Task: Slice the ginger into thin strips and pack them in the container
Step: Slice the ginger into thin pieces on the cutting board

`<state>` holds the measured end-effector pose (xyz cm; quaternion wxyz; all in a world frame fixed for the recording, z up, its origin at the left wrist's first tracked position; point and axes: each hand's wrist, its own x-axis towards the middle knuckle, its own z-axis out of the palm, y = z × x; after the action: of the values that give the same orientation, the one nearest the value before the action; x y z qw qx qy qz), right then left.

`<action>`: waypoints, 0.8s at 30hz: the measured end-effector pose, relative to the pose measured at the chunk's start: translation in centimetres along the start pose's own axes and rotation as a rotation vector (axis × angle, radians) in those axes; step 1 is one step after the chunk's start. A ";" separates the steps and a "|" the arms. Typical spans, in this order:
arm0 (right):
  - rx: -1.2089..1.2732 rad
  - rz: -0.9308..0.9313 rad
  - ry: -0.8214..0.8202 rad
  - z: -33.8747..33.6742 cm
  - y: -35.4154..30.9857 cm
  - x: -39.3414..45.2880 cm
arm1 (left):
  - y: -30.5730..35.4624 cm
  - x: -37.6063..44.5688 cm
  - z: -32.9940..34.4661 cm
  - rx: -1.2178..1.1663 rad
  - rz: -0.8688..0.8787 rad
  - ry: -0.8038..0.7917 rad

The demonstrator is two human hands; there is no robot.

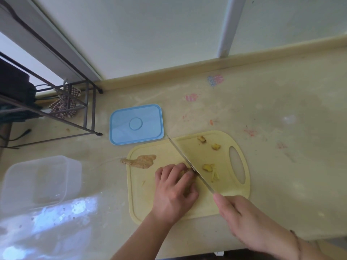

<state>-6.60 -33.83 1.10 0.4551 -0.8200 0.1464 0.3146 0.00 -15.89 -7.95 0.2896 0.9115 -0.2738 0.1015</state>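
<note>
On the pale yellow cutting board my left hand curls over a small piece of ginger, mostly hidden under the fingers. My right hand grips the handle of a knife, whose blade runs diagonally up and left and meets the ginger beside my left fingertips. Cut ginger pieces and thin strips lie right of the blade. A large unpeeled ginger root lies across the board's left edge. The clear container stands open at the left.
The container's blue lid lies flat behind the board. Two small ginger scraps sit near the board's far edge. A dark wire rack stands at the back left. The counter's front edge runs below my forearms.
</note>
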 end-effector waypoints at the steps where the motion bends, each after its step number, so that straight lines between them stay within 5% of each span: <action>1: -0.006 -0.028 0.008 0.0 -0.5 0.7 | 0.0 0.0 0.0 0.000 0.003 0.003; 24: 0.012 0.038 0.002 0.4 -0.1 -0.7 | 0.0 -0.1 0.0 -0.009 -0.013 0.015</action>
<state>-7.28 -33.51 1.48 0.4539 -0.8146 0.1643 0.3216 -0.06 -15.88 -8.02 0.2964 0.9112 -0.2661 0.1051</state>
